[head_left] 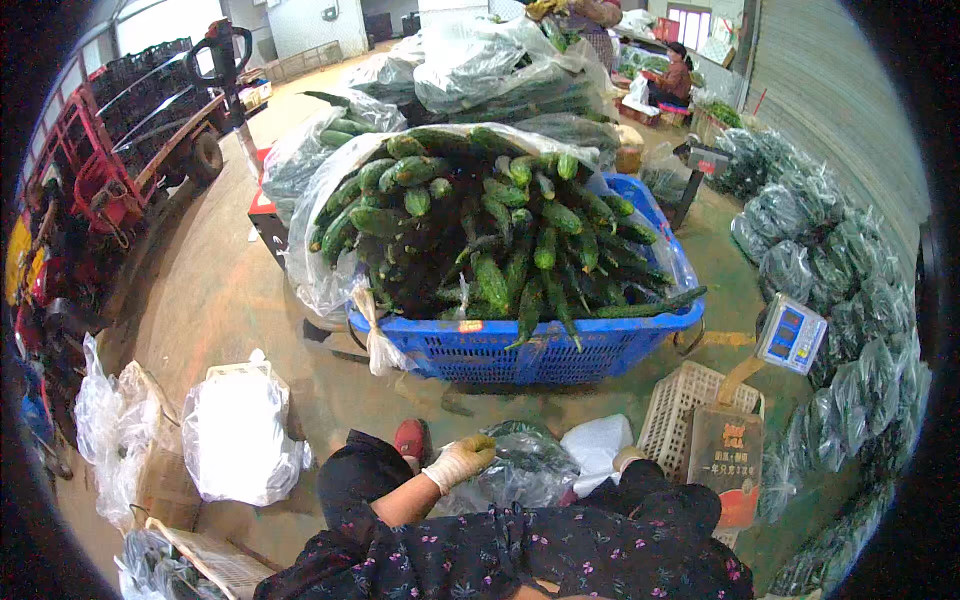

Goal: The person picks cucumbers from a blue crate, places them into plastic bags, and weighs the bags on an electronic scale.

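Note:
Between my knees lies a clear plastic bag [525, 455] with dark green cucumbers inside. My left hand [462, 463], in a pale glove stained at the fingers, is closed at the bag's left edge and seems to grip its film. On the other side, my right hand [627, 458] is also gloved and mostly hidden by my dark trouser leg. It is beside a white plastic sheet or bag [597, 450]; its fingers do not show. In front of me a blue basket [500, 352] is heaped with cucumbers [490, 280] in an opened plastic liner.
White bags [240, 440] cover a crate at left. At right, a beige crate [675, 400] holds a brown carton [722, 455] beneath a scale display [792, 335]. Filled bags [840, 300] line the right wall. A pallet-truck handle [220, 60] rises behind; other people work at the back.

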A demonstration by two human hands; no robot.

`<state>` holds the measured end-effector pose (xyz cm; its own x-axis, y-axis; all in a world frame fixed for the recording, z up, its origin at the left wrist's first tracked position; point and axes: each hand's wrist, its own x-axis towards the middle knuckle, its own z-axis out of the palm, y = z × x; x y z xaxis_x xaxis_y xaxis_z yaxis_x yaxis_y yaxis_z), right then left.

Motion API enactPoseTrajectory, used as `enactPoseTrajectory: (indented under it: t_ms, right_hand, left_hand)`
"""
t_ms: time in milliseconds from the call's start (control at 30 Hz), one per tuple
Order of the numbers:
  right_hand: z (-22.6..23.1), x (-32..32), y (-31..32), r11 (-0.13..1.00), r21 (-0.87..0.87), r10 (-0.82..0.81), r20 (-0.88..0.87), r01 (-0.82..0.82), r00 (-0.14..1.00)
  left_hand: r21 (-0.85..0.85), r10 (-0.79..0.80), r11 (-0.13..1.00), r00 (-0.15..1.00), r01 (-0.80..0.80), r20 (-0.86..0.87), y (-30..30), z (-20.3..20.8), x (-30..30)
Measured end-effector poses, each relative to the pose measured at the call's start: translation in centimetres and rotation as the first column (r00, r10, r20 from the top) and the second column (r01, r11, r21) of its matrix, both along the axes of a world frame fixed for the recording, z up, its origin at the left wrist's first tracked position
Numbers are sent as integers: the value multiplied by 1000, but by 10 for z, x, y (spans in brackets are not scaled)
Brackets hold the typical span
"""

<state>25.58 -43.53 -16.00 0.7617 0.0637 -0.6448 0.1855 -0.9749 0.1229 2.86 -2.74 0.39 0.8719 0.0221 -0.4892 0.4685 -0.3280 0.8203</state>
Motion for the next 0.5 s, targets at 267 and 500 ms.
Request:
enactPoseTrajectory:
  t_ms: [267, 500]
  right_hand:
    - [95, 28, 4, 987, 148, 41, 133, -61, 990]
    - [181, -13, -85, 977, 198, -132, 283, 77, 950]
  left_hand:
    - [70, -21, 997, 997, 16, 69, -6, 8, -12]
    - [144, -66, 989, 958, 26, 279, -23, 33, -12]
